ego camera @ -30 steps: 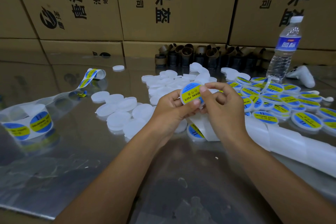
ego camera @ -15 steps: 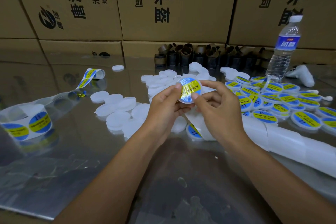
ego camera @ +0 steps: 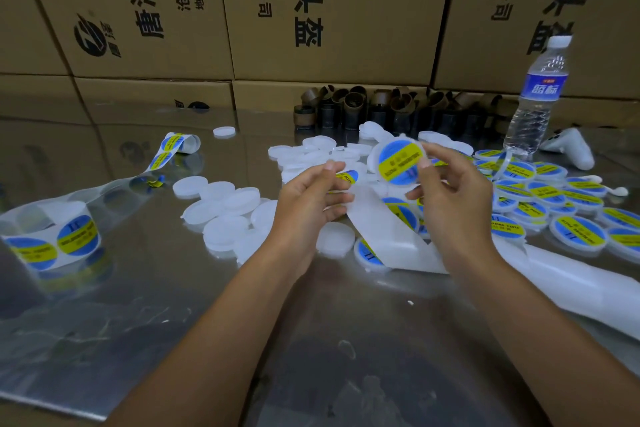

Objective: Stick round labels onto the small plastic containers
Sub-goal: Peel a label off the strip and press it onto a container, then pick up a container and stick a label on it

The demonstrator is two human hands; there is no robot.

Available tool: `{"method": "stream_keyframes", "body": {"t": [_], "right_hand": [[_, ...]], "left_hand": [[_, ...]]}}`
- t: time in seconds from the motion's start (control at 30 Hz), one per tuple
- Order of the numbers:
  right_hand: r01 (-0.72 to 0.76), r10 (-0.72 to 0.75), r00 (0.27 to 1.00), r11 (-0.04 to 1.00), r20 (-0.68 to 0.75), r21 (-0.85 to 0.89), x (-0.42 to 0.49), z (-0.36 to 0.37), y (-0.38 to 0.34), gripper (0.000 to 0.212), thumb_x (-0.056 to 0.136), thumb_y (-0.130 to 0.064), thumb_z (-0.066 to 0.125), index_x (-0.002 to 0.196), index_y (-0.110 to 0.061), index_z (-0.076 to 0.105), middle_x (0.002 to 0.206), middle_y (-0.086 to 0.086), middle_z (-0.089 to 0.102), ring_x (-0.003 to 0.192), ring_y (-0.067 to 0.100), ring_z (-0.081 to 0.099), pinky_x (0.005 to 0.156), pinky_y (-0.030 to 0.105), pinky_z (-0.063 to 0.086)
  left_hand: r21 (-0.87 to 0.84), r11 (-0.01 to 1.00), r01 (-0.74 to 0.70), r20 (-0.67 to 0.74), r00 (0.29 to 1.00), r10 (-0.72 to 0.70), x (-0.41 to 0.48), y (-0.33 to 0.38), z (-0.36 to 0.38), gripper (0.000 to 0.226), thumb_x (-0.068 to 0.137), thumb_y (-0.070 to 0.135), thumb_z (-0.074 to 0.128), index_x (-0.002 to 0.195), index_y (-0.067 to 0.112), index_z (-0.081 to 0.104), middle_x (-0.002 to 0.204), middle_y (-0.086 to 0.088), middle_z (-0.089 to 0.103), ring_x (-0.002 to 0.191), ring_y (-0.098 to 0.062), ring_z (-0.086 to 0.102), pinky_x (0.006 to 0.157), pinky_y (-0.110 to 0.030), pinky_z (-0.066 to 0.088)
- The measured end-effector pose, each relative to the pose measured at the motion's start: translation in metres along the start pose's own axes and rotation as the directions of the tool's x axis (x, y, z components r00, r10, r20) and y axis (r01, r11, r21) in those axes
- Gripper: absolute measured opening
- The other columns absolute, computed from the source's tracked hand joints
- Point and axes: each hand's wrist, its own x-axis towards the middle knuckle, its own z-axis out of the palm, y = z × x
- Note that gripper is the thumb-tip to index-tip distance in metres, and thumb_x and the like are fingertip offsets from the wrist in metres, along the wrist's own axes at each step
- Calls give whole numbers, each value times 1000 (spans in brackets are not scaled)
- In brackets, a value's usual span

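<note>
head view: nearest is the steel table [ego camera: 173, 322], with both forearms reaching out over it. at the near left lies the roll [ego camera: 52, 239], its tail trailing away, within reach but out of the working space. the hands are apart. the left hand [ego camera: 308, 208] curls on the end of the white strip [ego camera: 384, 236], and a fresh label [ego camera: 348, 177] sits at its fingertips, probably kept there so the next peel is ready. the right hand [ego camera: 446, 198] pinches a container [ego camera: 398, 163] by its edge. it holds it up off the table, sticker face toward the camera, likely to check that it sits flat. bare containers [ego camera: 225, 208] lie left of the hands and done ones [ego camera: 554, 204] right, a split that seems meant to keep the two lots from mixing. farther off stand cores [ego camera: 381, 107], a bottle [ego camera: 533, 104] and stacked boxes [ego camera: 329, 10].
</note>
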Motion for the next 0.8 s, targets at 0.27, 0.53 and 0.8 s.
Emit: {"method": "stream_keyframes", "body": {"t": [0.27, 0.53, 0.8], "right_hand": [[-95, 16, 964, 953, -265, -288, 27, -32, 25, 24, 93, -13, 50, 113, -9, 64, 64, -4, 49, 66, 15, 48, 64, 16, 29], [-249, 180, 957, 913, -229, -323, 32, -33, 41, 31, 89, -13, 59, 118, -9, 53, 80, 6, 61, 99, 31, 62, 98, 37, 41], [104, -174, 976, 902, -131, -419, 12, -17, 16, 27, 83, -3, 52, 107, -13, 56, 93, 3, 60, 77, 21, 57, 74, 35, 44]], "left_hand": [[-40, 999, 18, -114, 993, -23, 4, 1, -4, 21, 98, 20, 48, 87, 17, 65, 55, 7, 61, 55, -7, 60, 54, -18, 50], [-66, 998, 3, -221, 975, -18, 7, 3, -8, 22, 98, 22, 49, 81, 15, 60, 50, 8, 59, 50, -4, 59, 50, -16, 49], [-61, 998, 5, -237, 971, -19, 8, 3, -7, 25, 98, 24, 49, 76, 15, 57, 49, 8, 58, 49, -4, 59, 48, -15, 48]]}}
